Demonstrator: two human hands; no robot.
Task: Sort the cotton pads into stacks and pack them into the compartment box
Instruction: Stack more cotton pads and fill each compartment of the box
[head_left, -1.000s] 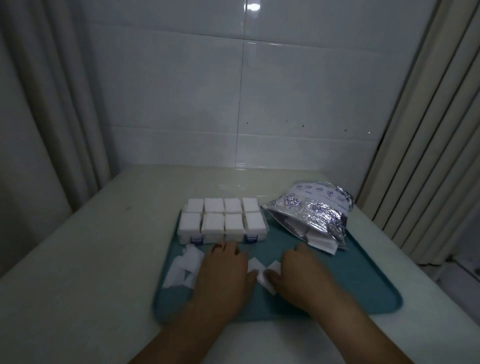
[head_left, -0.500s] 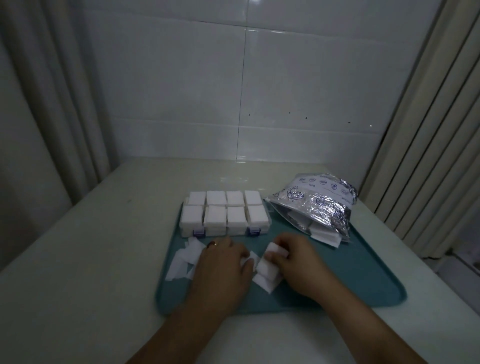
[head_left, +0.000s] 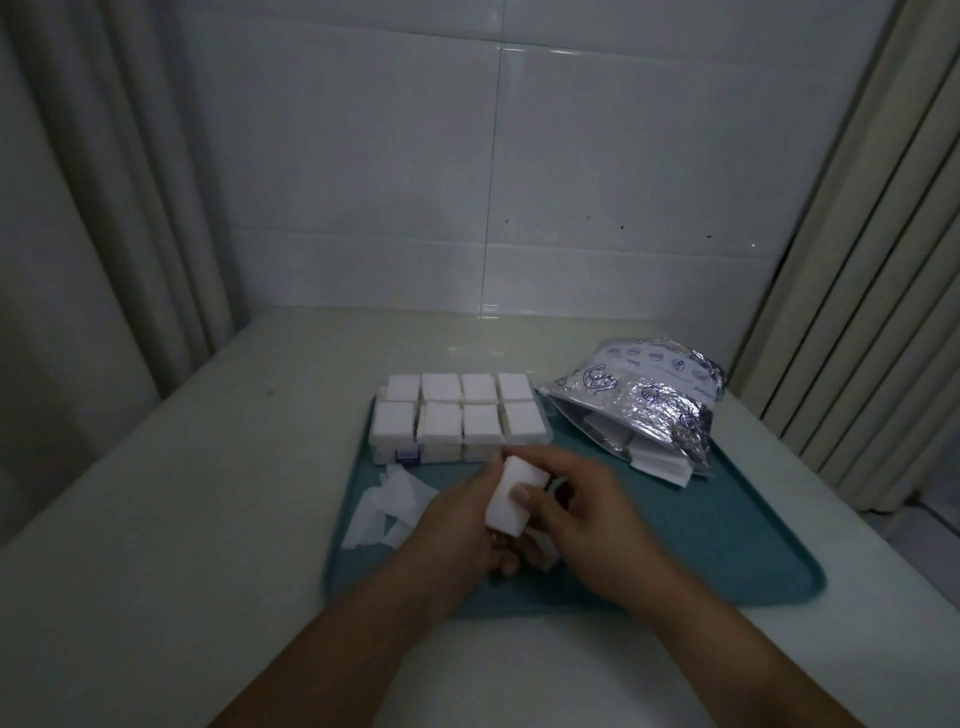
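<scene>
White tiled wall behind, pale curtains both sides, pale desk (head_left: 182, 519) carrying a teal plastic tray (head_left: 727, 545).

Small white stack of square cotton pads (head_left: 511, 499) is held tilted above the tray's middle, between both hands, off the surface. Left hand (head_left: 457, 530) grip: fingers curled round the stack's left and under side. Right hand (head_left: 587, 514) grip: thumb pressed on the stack's front face, fingers curled behind it. Both grips closed on the stack.

Clear plastic compartment box (head_left: 457, 421) sits at the tray's far left corner, just beyond the hands; all eight cells in two rows of four show white pads. Loose thin white pad sheets (head_left: 389, 504) lie scattered at the tray's left edge, just left of the left hand. Silver foil pouch (head_left: 639, 400) lies at the tray's far right, mouth toward the hands, more white pads (head_left: 660, 465) spilling out.
</scene>
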